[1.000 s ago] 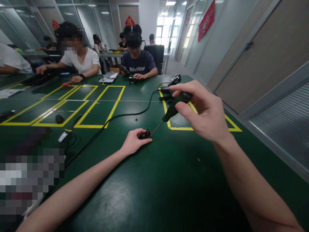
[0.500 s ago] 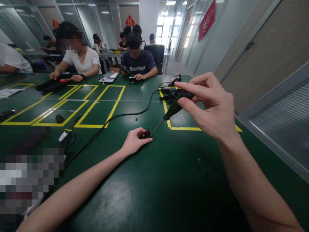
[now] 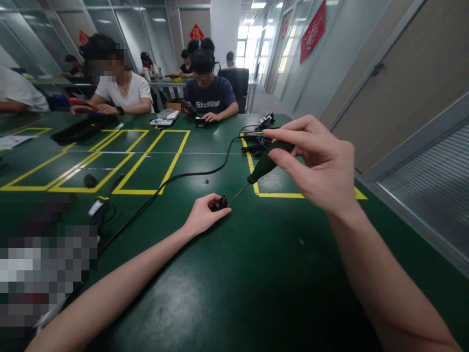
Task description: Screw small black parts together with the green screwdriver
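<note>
My right hand (image 3: 315,166) pinches the dark handle of a screwdriver (image 3: 263,168) between thumb and fingers. Its thin metal shaft slants down to the left. At the shaft's end is a small black cylindrical part (image 3: 223,202), gripped between the thumb and fingers of my left hand (image 3: 205,213). The screwdriver's tip meets the lower right side of this part; the exact contact point is too small to make out. My left hand rests low on the green tabletop (image 3: 256,274).
A black cable (image 3: 198,173) crosses the table beyond my left hand. Black parts (image 3: 252,142) lie behind the screwdriver within yellow tape (image 3: 282,195). A small dark block (image 3: 90,181) sits at left. Across the table, two people (image 3: 124,90) (image 3: 210,93) work.
My right hand's fingers have shifted slightly on the screwdriver handle, and the black part has tilted a little. Across the table, a person has lifted a red-handled tool off the table.
</note>
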Action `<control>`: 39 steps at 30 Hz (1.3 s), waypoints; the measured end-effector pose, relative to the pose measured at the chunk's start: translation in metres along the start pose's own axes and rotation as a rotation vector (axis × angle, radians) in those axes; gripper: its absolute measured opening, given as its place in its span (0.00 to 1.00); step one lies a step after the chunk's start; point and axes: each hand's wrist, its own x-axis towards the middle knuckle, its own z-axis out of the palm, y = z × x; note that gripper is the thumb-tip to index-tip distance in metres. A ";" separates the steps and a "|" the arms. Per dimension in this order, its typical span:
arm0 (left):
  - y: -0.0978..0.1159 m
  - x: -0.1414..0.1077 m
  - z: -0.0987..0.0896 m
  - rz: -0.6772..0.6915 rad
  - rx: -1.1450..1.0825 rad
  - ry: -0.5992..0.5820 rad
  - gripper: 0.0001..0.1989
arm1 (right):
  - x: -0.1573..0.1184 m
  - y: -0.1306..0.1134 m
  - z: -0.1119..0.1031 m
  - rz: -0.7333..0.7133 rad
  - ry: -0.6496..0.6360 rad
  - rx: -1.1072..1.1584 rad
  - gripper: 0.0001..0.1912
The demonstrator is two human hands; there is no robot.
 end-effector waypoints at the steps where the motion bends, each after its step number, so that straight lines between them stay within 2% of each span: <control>1: 0.000 0.000 0.000 0.002 0.002 -0.001 0.15 | 0.000 0.000 0.000 -0.006 -0.001 0.001 0.13; 10: 0.002 -0.001 -0.001 0.021 0.027 -0.012 0.14 | 0.000 0.004 0.003 0.007 -0.052 -0.058 0.22; 17: 0.003 0.000 -0.001 0.042 0.043 -0.027 0.12 | -0.001 0.003 0.005 -0.027 -0.067 -0.118 0.17; 27: 0.004 0.000 0.000 0.038 0.025 -0.036 0.12 | -0.004 -0.002 0.005 -0.075 -0.130 -0.076 0.19; 30: 0.004 -0.001 0.000 0.034 0.020 -0.031 0.13 | -0.004 0.002 0.003 -0.104 -0.065 -0.096 0.16; 35: 0.003 -0.001 -0.001 0.028 0.029 -0.010 0.13 | 0.000 0.005 -0.005 -0.244 0.223 -0.017 0.14; 39: 0.001 -0.001 -0.002 0.010 0.047 -0.009 0.17 | 0.003 0.003 -0.009 -0.213 0.298 -0.027 0.12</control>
